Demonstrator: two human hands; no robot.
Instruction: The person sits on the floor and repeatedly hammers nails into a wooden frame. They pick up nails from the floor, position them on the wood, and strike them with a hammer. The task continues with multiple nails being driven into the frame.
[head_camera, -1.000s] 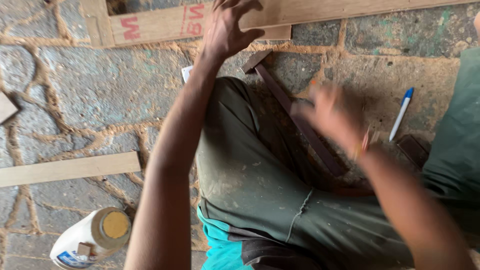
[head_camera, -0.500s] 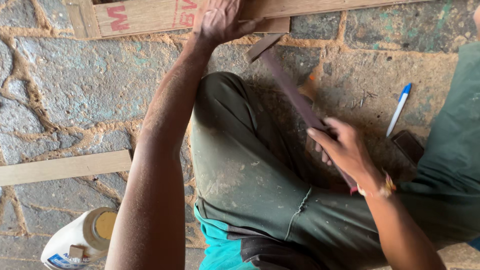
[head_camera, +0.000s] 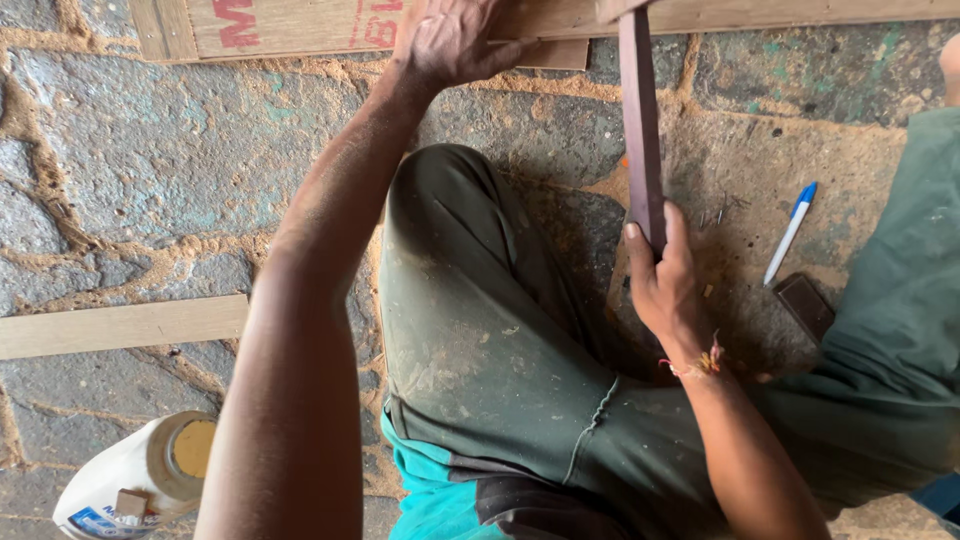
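Observation:
My left hand (head_camera: 452, 40) presses flat on a wooden board (head_camera: 300, 25) that lies across the top of the view on the stone floor. My right hand (head_camera: 665, 275) grips a long dark reddish-brown wooden strip (head_camera: 640, 130), most likely a hammer handle, which points straight up toward the board's edge. Its far end is cut off by the top of the view. I sit on the floor in dusty olive trousers (head_camera: 480, 350), my knee between both arms.
A blue and white pen (head_camera: 790, 232) lies on the sawdust-covered stone floor at right, with a small dark block (head_camera: 805, 305) below it. A pale wood slat (head_camera: 120, 325) lies at left. A white plastic bottle (head_camera: 140, 480) lies at bottom left.
My right hand has taken hold of the dark strip and swung it from a diagonal lie up to vertical, toward the board. My left hand stays on the board.

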